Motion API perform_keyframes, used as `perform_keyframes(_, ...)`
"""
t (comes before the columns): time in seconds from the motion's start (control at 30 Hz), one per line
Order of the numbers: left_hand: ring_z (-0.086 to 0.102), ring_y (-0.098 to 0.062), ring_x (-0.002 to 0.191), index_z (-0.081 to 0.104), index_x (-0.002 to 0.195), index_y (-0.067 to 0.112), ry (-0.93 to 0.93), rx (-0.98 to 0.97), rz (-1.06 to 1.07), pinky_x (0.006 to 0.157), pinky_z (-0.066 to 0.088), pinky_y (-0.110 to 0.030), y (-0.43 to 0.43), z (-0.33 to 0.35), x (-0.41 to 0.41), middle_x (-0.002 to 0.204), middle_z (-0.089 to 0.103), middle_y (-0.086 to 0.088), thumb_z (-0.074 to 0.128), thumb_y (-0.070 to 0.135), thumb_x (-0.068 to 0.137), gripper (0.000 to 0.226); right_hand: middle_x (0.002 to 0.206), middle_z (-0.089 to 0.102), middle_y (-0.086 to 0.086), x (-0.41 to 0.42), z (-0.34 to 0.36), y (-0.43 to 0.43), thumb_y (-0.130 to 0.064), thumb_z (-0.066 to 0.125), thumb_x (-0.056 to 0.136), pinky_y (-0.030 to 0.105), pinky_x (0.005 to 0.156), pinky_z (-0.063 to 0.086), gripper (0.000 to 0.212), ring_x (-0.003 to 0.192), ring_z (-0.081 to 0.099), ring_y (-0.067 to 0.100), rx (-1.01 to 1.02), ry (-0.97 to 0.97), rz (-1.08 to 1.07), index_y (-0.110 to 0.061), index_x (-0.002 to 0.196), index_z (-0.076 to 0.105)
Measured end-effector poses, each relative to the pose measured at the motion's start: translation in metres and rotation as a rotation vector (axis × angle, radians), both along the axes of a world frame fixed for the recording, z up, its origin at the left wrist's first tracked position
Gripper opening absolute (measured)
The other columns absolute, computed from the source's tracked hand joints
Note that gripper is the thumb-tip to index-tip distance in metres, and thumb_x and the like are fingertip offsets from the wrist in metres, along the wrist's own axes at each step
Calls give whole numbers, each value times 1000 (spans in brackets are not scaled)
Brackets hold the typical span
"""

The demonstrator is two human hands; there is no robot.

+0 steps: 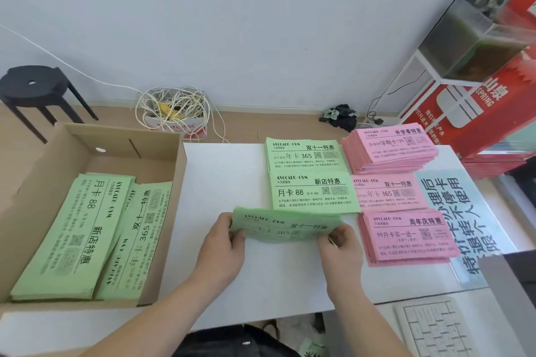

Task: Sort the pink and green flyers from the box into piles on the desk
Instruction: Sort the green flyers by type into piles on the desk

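**Head view.** Both hands hold one green bundle (285, 224) of flyers just above the white worktop (226, 177), near its front centre. The left hand (223, 243) grips the bundle's left end, thumb on top and fingers curled beneath. The right hand (342, 249) pinches the right end in the same way. The bundle is blurred and lies roughly level, long edge across the view. Its far edge meets the near green pile (313, 191) in this view; whether the two touch cannot be told.

**Left.** An open cardboard box (179, 182) rests on the worktop. It holds two stacks of green flyers lying lengthwise: the left stack (66, 235) and the right stack (139, 238), with their inner edges overlapping.

**Right.** Five sorted piles lie face up in two columns.
- **Green column:** the far green pile (304, 155) sits directly behind the near green pile, and their edges meet.
- **Pink column:** just beside it to the right are the far pink pile (388, 148), thick and slightly fanned, the middle pink pile (388, 193) and the near pink pile (406, 236).

A pale blue sheet (464, 211) printed with large characters lies partly under the pink column's right side. A white keyboard (435, 327) occupies the front right corner.

**Background.** On the floor beyond the worktop are a black stool (34, 87) and a small carton of tangled white cable (174, 110). At far right, a glass tank (470, 38) sits on a white stand beside a red carton (478, 101).
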State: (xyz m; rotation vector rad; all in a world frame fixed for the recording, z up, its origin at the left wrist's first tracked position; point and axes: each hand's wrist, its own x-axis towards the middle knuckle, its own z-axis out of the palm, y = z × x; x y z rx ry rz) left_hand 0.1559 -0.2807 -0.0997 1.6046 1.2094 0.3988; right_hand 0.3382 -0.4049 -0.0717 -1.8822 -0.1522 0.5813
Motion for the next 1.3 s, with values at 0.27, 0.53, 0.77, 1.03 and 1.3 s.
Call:
perform_keyframes(0.27,56,-15,92,45,112,26,186,195,-156,73,46,-33,3,-5,-3,106,54,12,41,23,107,8,93,73,-15,-5,-1,7,-6,55,101,18,75,47,29,92,66,1,-99,-159,87,-34,98,63)
perform_keyframes(0.53,54,-4,79,54,95,37,155,159,-170,64,38,-15,14,7,-8,96,52,14,59,12,99,25,85,72,-12,13,-5,-5,-5,63,97,25,69,47,26,77,65,2,-153,-180,162,-30,100,60)
perform_keyframes(0.77,44,-8,53,61,113,43,-59,34,-64,60,41,-14,11,14,-6,88,62,21,73,15,89,39,109,67,-9,13,1,-4,8,61,91,20,70,50,41,80,62,3,-85,-160,220,-30,107,62)
perform_keyframes(1.03,45,-7,55,61,105,35,-45,-8,-86,59,43,-24,3,14,-8,66,53,5,62,22,98,15,114,54,5,-3,16,-5,-21,83,62,33,95,44,65,100,63,4,223,195,193,-17,122,60)
perform_keyframes(1.3,54,-7,66,52,111,34,-23,-21,-87,66,45,-27,3,9,-1,91,66,1,56,18,101,19,116,70,2,-3,15,6,-70,81,61,47,108,48,56,117,63,27,121,193,69,-34,101,66)
